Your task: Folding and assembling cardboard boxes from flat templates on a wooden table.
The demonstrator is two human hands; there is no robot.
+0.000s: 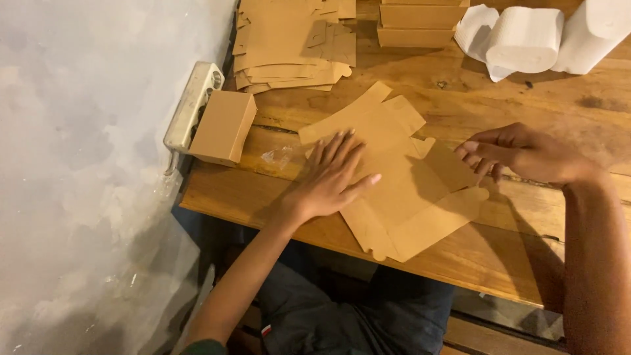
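A flat brown cardboard box blank [401, 197] lies on the wooden table [499, 256] in front of me. My left hand [332, 179] presses flat on its left part, fingers spread and pointing away from me. My right hand [522, 154] hovers at the blank's right edge, fingers curled loosely with the fingertips near a raised flap. I cannot tell whether they touch the flap. Neither hand grips anything.
A folded brown box [223, 126] stands at the table's left edge beside a white power strip [192, 105]. A pile of flat blanks [292, 43] and stacked boxes [420, 23] lie at the back. White paper rolls [532, 38] sit at the back right. A scrap of clear plastic [279, 156] lies near my left hand.
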